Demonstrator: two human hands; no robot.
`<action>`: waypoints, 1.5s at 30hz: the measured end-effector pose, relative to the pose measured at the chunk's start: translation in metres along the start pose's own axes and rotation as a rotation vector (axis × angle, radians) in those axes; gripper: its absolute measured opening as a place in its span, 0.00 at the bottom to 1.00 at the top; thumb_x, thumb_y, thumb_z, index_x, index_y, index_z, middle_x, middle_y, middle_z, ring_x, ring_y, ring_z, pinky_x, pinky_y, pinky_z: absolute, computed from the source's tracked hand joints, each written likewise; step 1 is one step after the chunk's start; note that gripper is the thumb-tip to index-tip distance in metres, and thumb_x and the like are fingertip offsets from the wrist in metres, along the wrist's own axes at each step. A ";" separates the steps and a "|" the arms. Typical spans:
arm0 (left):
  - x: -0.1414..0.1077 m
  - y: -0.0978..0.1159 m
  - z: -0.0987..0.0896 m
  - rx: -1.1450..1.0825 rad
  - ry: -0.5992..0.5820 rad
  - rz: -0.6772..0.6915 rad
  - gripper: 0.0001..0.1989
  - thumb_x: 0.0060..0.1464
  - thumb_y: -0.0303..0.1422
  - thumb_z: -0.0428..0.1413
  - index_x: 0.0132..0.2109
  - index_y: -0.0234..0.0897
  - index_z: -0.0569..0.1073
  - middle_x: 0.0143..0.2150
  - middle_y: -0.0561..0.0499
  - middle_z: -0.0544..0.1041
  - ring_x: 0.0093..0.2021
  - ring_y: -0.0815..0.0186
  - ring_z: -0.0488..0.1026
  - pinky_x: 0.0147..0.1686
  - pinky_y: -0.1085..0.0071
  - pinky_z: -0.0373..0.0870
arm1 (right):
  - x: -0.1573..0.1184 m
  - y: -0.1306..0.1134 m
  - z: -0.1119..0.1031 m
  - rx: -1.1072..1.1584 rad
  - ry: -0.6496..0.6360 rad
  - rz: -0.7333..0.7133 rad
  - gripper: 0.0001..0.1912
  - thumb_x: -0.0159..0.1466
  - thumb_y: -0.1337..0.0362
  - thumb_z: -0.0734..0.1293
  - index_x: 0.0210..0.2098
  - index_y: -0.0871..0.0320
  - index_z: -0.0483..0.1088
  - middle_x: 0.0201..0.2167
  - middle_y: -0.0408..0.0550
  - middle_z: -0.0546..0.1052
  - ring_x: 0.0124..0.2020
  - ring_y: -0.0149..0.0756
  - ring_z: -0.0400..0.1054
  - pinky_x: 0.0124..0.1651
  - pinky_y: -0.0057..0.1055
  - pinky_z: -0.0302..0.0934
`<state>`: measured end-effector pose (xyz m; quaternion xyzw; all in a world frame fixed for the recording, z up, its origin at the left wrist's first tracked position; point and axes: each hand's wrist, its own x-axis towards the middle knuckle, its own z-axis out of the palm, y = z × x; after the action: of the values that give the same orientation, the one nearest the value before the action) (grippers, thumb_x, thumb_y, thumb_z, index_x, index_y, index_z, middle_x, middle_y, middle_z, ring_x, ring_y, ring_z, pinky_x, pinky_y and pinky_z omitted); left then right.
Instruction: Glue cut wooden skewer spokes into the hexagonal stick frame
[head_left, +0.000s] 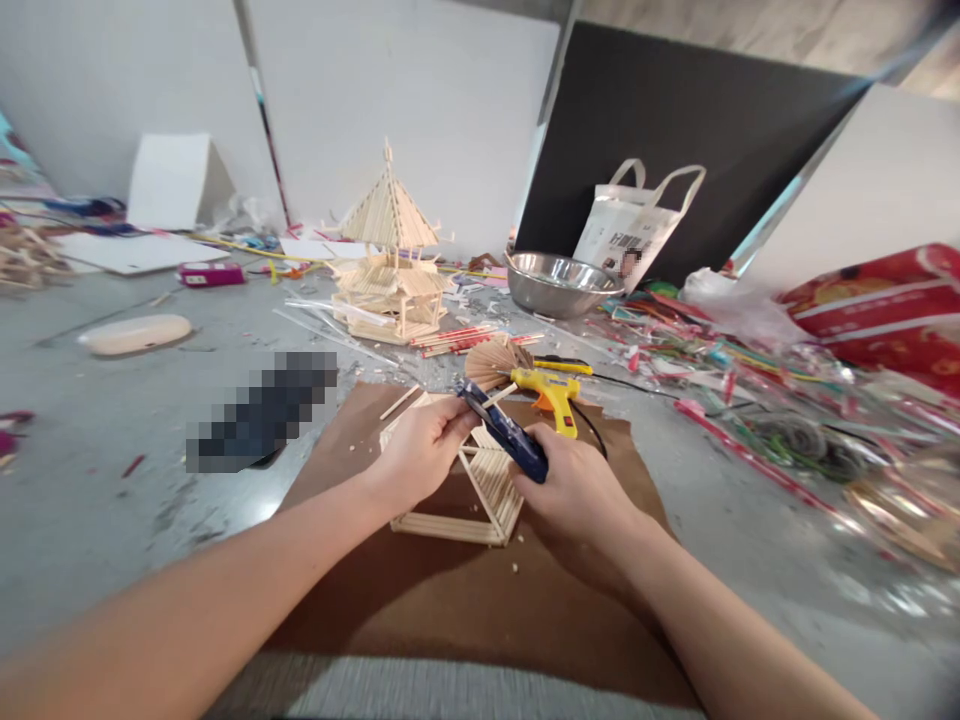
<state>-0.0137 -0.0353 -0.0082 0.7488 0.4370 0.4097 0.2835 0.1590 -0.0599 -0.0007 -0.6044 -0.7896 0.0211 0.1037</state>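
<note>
My right hand (574, 480) is wrapped round a dark blue hand tool (514, 437), whose tip reaches a thin wooden stick (501, 395). Close to that tip, the fingers of my left hand (424, 445) are pinched together; a small part of the stick may be between them, but this is too small to tell. Under both hands, a flat polygonal frame of wooden sticks (450, 527) lies on a brown sheet (420, 610). Its right section is filled with sticks side by side. My left hand covers part of the frame's left side.
Behind the sheet are a yellow glue gun (555, 393), a yellow cutter (562, 365), red-tipped sticks (461, 340) and a stick pagoda (390, 290). A metal bowl (562, 290) stands further back. A pixelated dark object (259, 420) lies left; plastic scraps clutter the right.
</note>
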 end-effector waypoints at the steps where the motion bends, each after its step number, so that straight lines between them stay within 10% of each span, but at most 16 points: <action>1: 0.000 0.000 0.000 -0.010 -0.012 0.001 0.13 0.51 0.34 0.44 0.36 0.34 0.70 0.26 0.53 0.70 0.31 0.68 0.65 0.33 0.73 0.61 | -0.001 0.000 0.000 0.013 0.002 -0.005 0.11 0.52 0.59 0.57 0.32 0.58 0.60 0.27 0.47 0.72 0.28 0.36 0.65 0.27 0.28 0.50; 17: 0.002 -0.001 -0.004 -0.310 -0.219 -0.072 0.10 0.48 0.34 0.48 0.30 0.32 0.70 0.25 0.55 0.66 0.26 0.73 0.60 0.27 0.77 0.58 | -0.004 0.007 -0.002 0.132 0.024 -0.092 0.14 0.50 0.64 0.58 0.37 0.60 0.59 0.31 0.48 0.70 0.32 0.35 0.63 0.33 0.28 0.53; 24: -0.001 0.001 -0.002 -0.662 -0.353 -0.253 0.12 0.46 0.40 0.50 0.26 0.33 0.66 0.14 0.61 0.49 0.14 0.79 0.44 0.13 0.79 0.41 | -0.003 0.011 0.001 0.189 0.055 -0.194 0.20 0.49 0.67 0.58 0.43 0.60 0.57 0.36 0.50 0.68 0.37 0.37 0.62 0.40 0.31 0.54; 36: 0.001 -0.006 -0.015 -0.965 -0.665 -0.444 0.10 0.48 0.36 0.50 0.27 0.32 0.67 0.14 0.62 0.44 0.13 0.80 0.39 0.11 0.81 0.35 | -0.007 0.008 -0.002 0.156 -0.007 -0.156 0.14 0.49 0.66 0.58 0.36 0.59 0.60 0.32 0.49 0.70 0.30 0.32 0.63 0.31 0.26 0.52; 45: 0.001 -0.004 -0.014 -0.927 -0.603 -0.441 0.10 0.47 0.37 0.51 0.27 0.33 0.66 0.14 0.62 0.44 0.13 0.80 0.38 0.12 0.81 0.35 | -0.008 0.003 -0.009 0.091 -0.074 -0.087 0.08 0.50 0.64 0.58 0.30 0.59 0.61 0.26 0.46 0.70 0.24 0.31 0.61 0.25 0.24 0.47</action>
<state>-0.0275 -0.0312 -0.0037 0.5217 0.2582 0.2586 0.7709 0.1661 -0.0679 0.0068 -0.5629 -0.8167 0.0747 0.1027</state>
